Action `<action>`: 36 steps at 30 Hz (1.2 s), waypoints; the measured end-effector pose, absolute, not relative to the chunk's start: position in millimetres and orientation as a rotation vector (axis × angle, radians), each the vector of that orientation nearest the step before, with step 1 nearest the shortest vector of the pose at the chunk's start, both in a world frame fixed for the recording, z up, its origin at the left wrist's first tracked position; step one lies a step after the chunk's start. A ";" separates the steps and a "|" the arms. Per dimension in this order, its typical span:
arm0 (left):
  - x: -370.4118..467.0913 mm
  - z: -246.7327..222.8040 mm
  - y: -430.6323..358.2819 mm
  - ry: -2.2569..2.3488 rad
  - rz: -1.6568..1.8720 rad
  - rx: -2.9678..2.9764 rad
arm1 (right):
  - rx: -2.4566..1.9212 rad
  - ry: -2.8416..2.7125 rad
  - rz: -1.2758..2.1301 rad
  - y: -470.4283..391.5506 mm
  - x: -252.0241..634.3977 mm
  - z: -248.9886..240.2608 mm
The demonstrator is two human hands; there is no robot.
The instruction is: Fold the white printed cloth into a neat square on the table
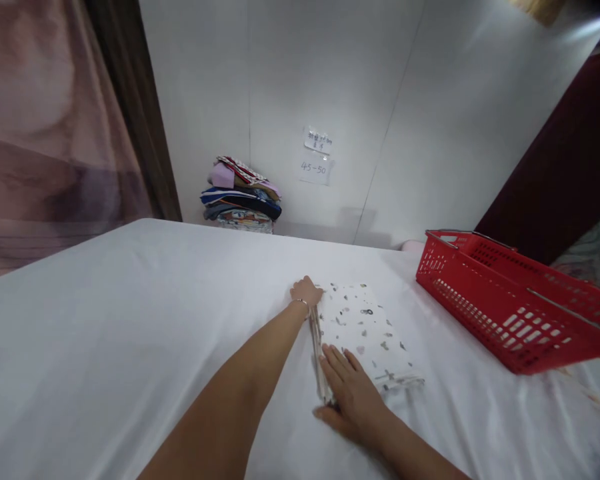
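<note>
A folded white cloth (363, 327) with small grey and brown prints lies flat on the white-covered table. At its far left corner is my left hand (306, 291), with a thin bracelet at the wrist. Its fingers are curled in, closed on the cloth's corner. My right hand (353, 390) rests on the near left corner, its fingers stretched out over the top and its thumb apart from them, off the near edge. Several folded layers show along the left side between the two hands.
To the right stands a red plastic basket (480, 303) with metal handles. A stack of folded fabrics (243, 193) sits at the far edge against the wall. Paper labels (314, 168) are taped above the white sheet (105, 320). A pinkish curtain (40, 133) hangs at left.
</note>
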State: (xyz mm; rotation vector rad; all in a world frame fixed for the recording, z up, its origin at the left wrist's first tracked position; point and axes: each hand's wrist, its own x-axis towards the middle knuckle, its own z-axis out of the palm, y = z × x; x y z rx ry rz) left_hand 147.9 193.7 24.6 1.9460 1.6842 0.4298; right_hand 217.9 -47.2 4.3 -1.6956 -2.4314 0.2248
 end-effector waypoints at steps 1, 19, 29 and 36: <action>150.7 23.9 198.1 1.689 0.418 1.932 | -1.698 -2.431 0.223 -46.9 217.3 5.0; 141.6 26.0 185.7 1.577 0.636 2.069 | -1.704 -2.417 0.250 -45.7 209.1 10.4; 137.0 3.4 134.0 1.225 0.306 2.604 | -1.938 -1.992 0.343 -37.1 271.8 39.1; 136.3 6.1 132.3 1.280 0.267 2.626 | -2.244 -1.856 0.388 -37.5 334.9 8.8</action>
